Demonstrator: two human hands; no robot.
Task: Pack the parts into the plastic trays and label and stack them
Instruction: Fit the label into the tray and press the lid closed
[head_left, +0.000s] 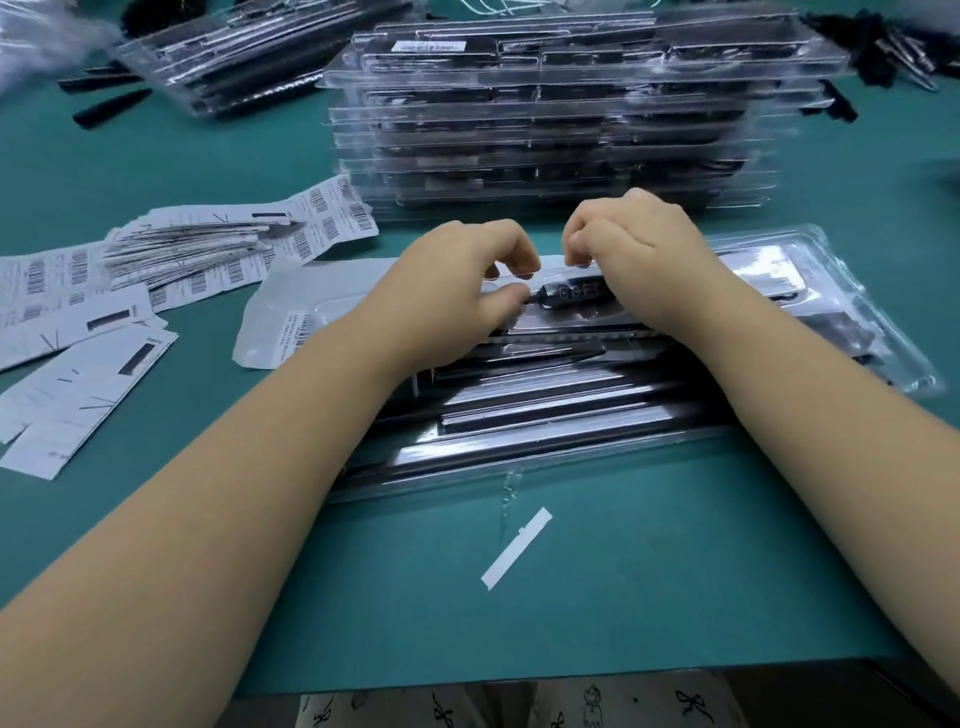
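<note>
Directly before the person, on the green bench (623, 571), lies a clear plastic tray (857, 338) filled with long black parts (545, 415). Both hands work at the tray's far edge: the left hand (467, 275) curls over that edge with its thumb pressed on the clear plastic, and the right hand (639, 254) has its fingertips bunched as if pinching the plastic rim or something small there; what exactly it pinches I cannot tell. Between the hands sits a small black part (571, 297) with a row of round marks. Behind the tray rises a tall stack of filled trays (550, 135); left of the tray lie loose barcode labels (197, 249), and nearer the person than the tray, a white strip (517, 548).

Pressing unevenly could leave the lid half-snapped or tip the small part out of its pocket. The forearms hide the tray's middle, motion blur smears the parts, and the label print is unreadable.
</note>
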